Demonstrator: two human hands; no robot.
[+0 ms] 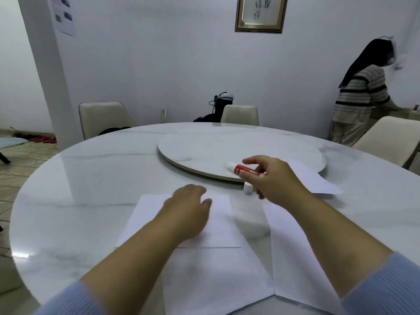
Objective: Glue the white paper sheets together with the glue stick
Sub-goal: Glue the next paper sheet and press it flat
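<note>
The glue stick (pixel 244 169), red with its white tip bared, sits pinched in your right hand (pixel 270 180) above the turntable's (pixel 204 151) near edge; its cap (pixel 247 188) stands just below. Your left hand (pixel 188 210) lies flat, fingers loosely spread, on the far white sheet (pixel 220 223), with more sheets (pixel 293 258) alongside.

Uncapped red glue stick (pixel 244 169) above flat white paper sheets (pixel 218 226)

Raised turntable (pixel 204 146) blocks reach across table (pixel 91 178).

Glossy marble table (pixel 91 178); matt paper sheets (pixel 218 280).
</note>
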